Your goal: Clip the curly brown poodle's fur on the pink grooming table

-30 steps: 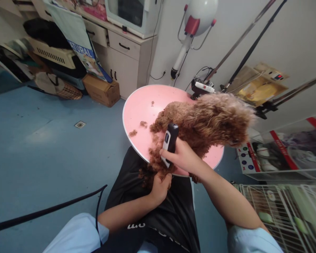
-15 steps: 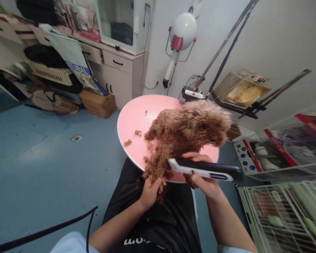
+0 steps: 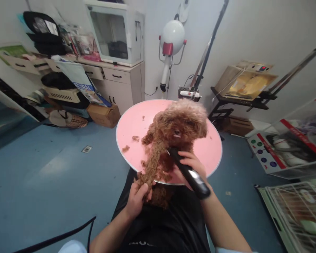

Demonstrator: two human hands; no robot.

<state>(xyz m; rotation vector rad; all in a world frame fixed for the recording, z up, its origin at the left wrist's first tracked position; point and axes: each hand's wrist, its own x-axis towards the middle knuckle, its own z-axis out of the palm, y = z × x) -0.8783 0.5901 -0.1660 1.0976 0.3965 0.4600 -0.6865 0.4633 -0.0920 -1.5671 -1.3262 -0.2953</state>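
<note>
A curly brown dog (image 3: 179,121) sits on the round pink table (image 3: 129,119), its face turned toward me. My left hand (image 3: 139,196) is closed around the lower end of one of its front legs (image 3: 154,161), stretched out over the table's near edge. In my right hand (image 3: 193,167) is a black hair clipper (image 3: 189,174), its head close to the dog's chest beside that leg. Whether the blade touches the fur I cannot tell. Loose tufts of cut hair (image 3: 125,149) lie on the table's left side, and more hair (image 3: 159,196) rests on my dark apron.
Behind the table stand a white dryer (image 3: 173,38) on a post and a cabinet (image 3: 118,82). A wire cage (image 3: 297,207) is at the lower right, below a box with red edges (image 3: 268,151). A cardboard box (image 3: 104,114) sits on the blue floor at left.
The dog's head has turned from the right to face me. The clipper has swung from level to slanting, its head now nearer the chest. My left hand shifted slightly left with the leg.
</note>
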